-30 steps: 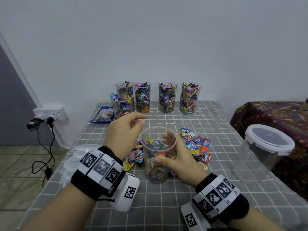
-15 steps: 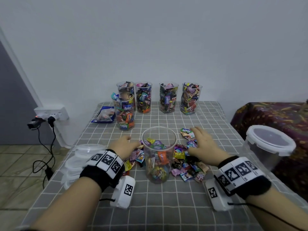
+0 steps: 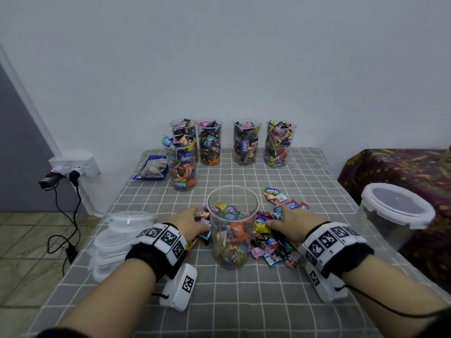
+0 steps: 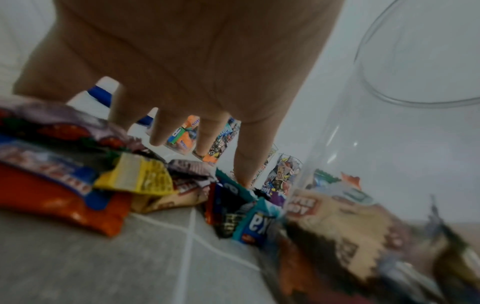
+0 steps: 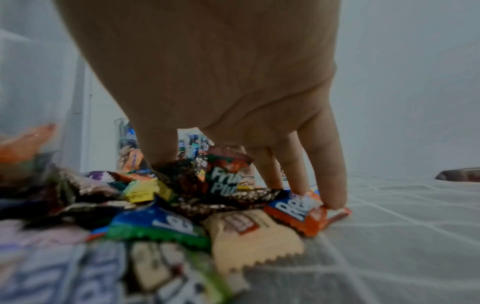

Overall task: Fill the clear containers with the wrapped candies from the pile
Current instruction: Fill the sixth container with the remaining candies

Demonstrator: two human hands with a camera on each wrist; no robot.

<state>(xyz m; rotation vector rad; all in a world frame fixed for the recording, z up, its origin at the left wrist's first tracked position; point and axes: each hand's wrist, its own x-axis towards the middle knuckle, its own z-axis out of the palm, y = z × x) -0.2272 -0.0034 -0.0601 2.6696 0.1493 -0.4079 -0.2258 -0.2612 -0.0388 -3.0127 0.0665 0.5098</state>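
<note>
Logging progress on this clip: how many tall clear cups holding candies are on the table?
6: four along the wall, one in front of the leftmost, one partly filled between the hands.

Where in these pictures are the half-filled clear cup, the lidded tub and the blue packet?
half-filled clear cup (image 3: 232,191): head view, far rim.
lidded tub (image 3: 397,206): head view, middle of its lid.
blue packet (image 3: 151,170): head view, its clear middle.
</note>
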